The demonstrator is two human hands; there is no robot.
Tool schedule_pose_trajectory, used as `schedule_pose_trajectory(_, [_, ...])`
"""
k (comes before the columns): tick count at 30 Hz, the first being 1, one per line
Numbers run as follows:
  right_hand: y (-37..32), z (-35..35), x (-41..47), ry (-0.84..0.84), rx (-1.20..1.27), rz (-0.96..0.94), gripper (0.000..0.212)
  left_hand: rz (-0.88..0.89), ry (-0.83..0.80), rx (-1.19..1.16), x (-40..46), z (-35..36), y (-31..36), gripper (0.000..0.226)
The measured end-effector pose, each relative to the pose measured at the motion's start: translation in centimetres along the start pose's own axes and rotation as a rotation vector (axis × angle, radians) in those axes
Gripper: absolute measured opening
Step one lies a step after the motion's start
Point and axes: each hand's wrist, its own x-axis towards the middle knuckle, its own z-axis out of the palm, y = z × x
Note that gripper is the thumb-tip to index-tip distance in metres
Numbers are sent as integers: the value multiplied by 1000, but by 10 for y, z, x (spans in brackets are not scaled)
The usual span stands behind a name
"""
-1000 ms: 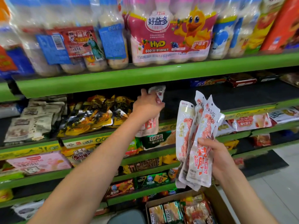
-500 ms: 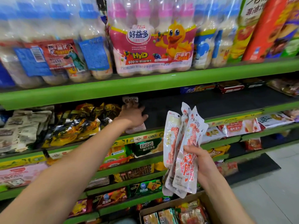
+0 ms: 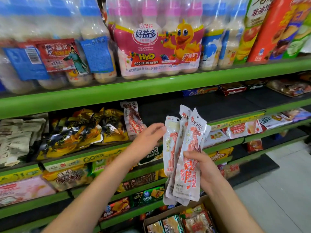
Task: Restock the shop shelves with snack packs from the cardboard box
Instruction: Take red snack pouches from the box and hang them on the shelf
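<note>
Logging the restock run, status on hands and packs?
Left hand open, fingers touching the held packs. Right hand grips a bunch of snack packs. One pack stands on the shelf. Nothing in the way.

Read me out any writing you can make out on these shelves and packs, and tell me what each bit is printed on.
"好益多", "HyD", "72小时" and "600亿": pink bottle multipack with the duck.
"QQ": yellow shelf-edge strip, rest blurred.
"脖": large red character on the front snack pack in the right hand; its small print is unreadable.
"非油": green bag, cut off.
Blue labels, barcode digits and lower-shelf packs: too blurred.
</note>
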Motion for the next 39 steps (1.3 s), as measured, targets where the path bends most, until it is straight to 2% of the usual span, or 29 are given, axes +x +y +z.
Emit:
schedule_pose_trajectory(3, [2, 4, 0, -22, 6, -22, 54, -157, -169, -389, -25, 22, -21, 65])
schedule_pose_trajectory(5, [5, 6, 1, -42, 4, -40, 58, -197, -197, -545, -33, 32, -32, 58])
schedule_pose_trajectory(8, [9, 6, 1, -57, -46, -51, 59, -177, -179, -548, -41, 38, -42, 39])
schedule_pose_trajectory(10, [11, 5, 1, -11, -99, -51, 62, -161, -169, -581, -42, 36, -48, 34])
schedule_pose_trajectory(13, [11, 1, 3, 86, -158, -75, 68, -141, -114, -679, -42, 28, -50, 35])
schedule_pose_trajectory(17, [6, -8, 6, 175, -160, -102, 62, -137, -21, -851, -39, 8, -53, 43])
schedule_pose_trajectory(19, [4, -12, 5, 152, -175, -93, 62, -146, -20, -883, -39, 0, -56, 42])
schedule_pose_trajectory(24, [2, -13, 5, 78, -242, -67, 79, -151, -50, -929, -42, -8, -59, 40])
schedule_pose_trajectory(36, [7, -10, 7, 8, -270, -54, 78, -130, -63, -921, -40, -7, -55, 40])
schedule_pose_trajectory(39, [9, -12, 7, 9, -267, -52, 80, -134, -58, -909, -39, -7, -54, 46])
